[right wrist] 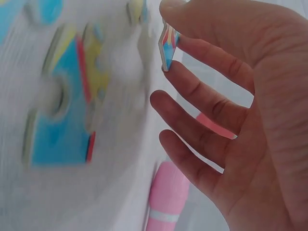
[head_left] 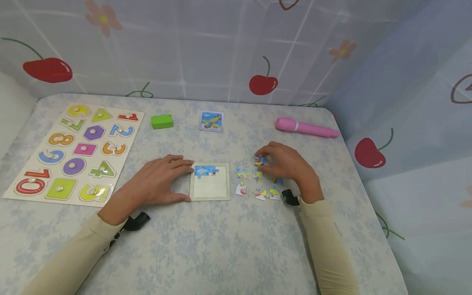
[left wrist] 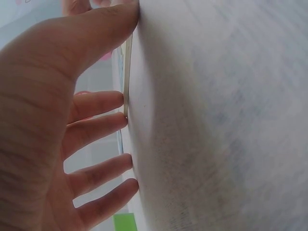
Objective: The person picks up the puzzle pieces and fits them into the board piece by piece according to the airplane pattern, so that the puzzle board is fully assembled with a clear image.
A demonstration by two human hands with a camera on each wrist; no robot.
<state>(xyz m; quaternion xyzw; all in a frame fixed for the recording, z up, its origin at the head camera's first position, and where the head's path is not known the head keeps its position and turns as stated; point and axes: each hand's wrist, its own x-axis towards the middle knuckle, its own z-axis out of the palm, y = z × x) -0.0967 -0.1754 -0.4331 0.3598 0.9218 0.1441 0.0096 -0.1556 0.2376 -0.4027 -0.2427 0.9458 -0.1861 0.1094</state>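
In the head view a shallow square puzzle tray (head_left: 210, 199) lies mid-table, with joined blue sky pieces (head_left: 205, 171) along its top edge. My left hand (head_left: 156, 182) rests at the tray's left side, fingers extended. In the left wrist view, thumb and fingertips touch the thin tray edge (left wrist: 126, 79). My right hand (head_left: 289, 164) pinches a jigsaw piece (head_left: 259, 160) between thumb and fingers. The right wrist view shows this piece (right wrist: 169, 48) edge-on, blue, red and yellow. Below that hand several loose jigsaw pieces (head_left: 241, 189) lie beside the tray; a blue one (right wrist: 60, 139) is close to the camera.
A number-and-shape peg board (head_left: 123, 164) lies at the left. Along the back are a green block (head_left: 162, 121), a small airplane picture card (head_left: 212, 121) and a pink cylindrical object (head_left: 307, 128). A printed curtain (head_left: 206, 49) hangs behind the table.
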